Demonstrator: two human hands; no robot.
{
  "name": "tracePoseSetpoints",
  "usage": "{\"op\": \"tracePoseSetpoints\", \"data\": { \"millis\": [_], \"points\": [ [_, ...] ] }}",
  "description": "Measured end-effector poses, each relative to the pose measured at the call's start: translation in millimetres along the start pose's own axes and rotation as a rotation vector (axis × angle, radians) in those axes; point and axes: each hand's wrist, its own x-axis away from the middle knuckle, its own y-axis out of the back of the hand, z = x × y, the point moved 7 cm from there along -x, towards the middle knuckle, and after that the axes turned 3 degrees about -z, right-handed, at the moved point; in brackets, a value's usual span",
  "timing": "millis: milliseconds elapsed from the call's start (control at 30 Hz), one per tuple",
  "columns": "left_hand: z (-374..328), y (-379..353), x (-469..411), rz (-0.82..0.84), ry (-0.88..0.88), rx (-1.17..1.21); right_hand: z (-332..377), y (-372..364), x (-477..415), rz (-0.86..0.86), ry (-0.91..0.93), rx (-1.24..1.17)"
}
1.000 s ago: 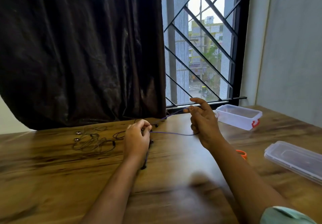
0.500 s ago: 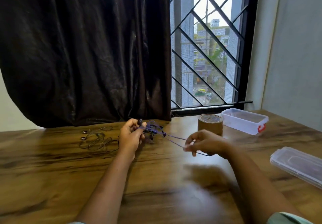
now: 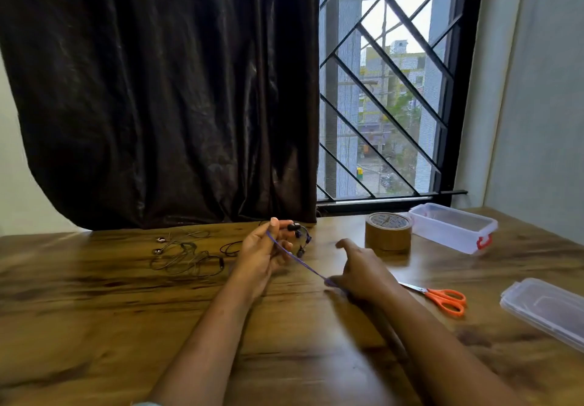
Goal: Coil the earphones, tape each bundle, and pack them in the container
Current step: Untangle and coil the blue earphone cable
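My left hand (image 3: pixel 263 255) is raised over the wooden table, holding the bud end of the purple earphones (image 3: pixel 298 258); black buds stick out above my fingers. The purple cord runs taut down and right to my right hand (image 3: pixel 363 271), which pinches it near the table top. A second pair, the dark earphones (image 3: pixel 186 255), lies in a loose tangle to the left of my left hand. A roll of brown tape (image 3: pixel 388 231) stands behind my right hand. Beside it to the right sits the clear container (image 3: pixel 453 227) with a red clip, open.
Orange-handled scissors (image 3: pixel 441 298) lie right of my right hand. The container's clear lid (image 3: pixel 546 309) rests at the table's right edge. A dark curtain (image 3: pixel 164 89) and a barred window (image 3: pixel 385 89) stand behind the table's far edge.
My right hand has dropped from near the window ledge toward me, drawing the purple cord down and right. My left hand has lifted with the buds. The camera has tilted, bringing tape and scissors into view.
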Motion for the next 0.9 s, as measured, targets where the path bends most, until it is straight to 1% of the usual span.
{"op": "tracePoseSetpoints", "data": {
  "millis": [33, 67, 167, 267, 333, 400, 467, 600, 700, 800, 900],
  "points": [
    [3, -1, -1, 0.003, 0.013, 0.014, 6, 5, 0, -0.074, 0.076, 0.072],
    [7, -2, -2, 0.008, 0.031, 0.032, 14, 7, 1, -0.127, 0.154, 0.057],
    [17, -13, -2, 0.078, 0.083, 0.059, 39, 8, 9, -0.166, 0.345, -0.219],
    [18, -20, -1, 0.14, 0.09, 0.051, 50, 14, 16, -0.276, 0.417, -0.349],
    [17, -20, -1, 0.137, 0.079, 0.049, 52, 20, 18, -0.303, 0.418, -0.47],
    [19, -18, -1, 0.123, 0.073, 0.009, 52, 22, 16, -0.268, 0.386, -0.605],
    [22, -15, -1, 0.102, 0.059, -0.049, 49, 18, 12, -0.243, 0.348, -0.664],
    [19, -12, -2, 0.075, -0.031, -0.136, 44, 12, 7, -0.242, 0.318, -0.696],
    [14, -10, -3, 0.031, -0.103, -0.124, 42, 13, 6, -0.253, 0.312, -0.662],
    [16, -10, -2, 0.07, -0.086, -0.139, 40, 9, 6, -0.206, 0.305, -0.658],
    [20, -13, -1, 0.124, -0.062, -0.17, 35, 7, 2, -0.223, 0.285, -0.622]
  ]
}}
